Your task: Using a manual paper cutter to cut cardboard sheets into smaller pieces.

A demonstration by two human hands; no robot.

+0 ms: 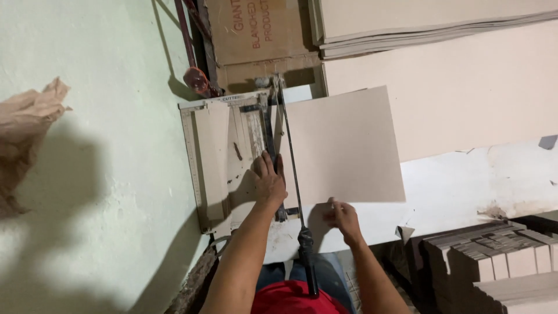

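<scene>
A worn paper cutter board (216, 157) lies in front of me, its long blade arm (293, 174) lowered and its black handle (307, 256) pointing toward me. A large tan cardboard sheet (343, 145) lies across the cutter, most of it to the right of the blade. My left hand (268, 180) presses flat on the board just left of the blade, fingers spread. My right hand (342, 218) pinches the near edge of the cardboard sheet. A narrow tan strip (214, 157) rests on the board's left part.
A pale green wall (99, 192) stands at left with a crumpled brown bag (26, 122). Stacked cardboard sheets (430, 23) lie at the back right, and a brown carton (258, 35) behind the cutter. Cut cardboard pieces (500, 261) are piled at lower right beside the white tabletop (465, 192).
</scene>
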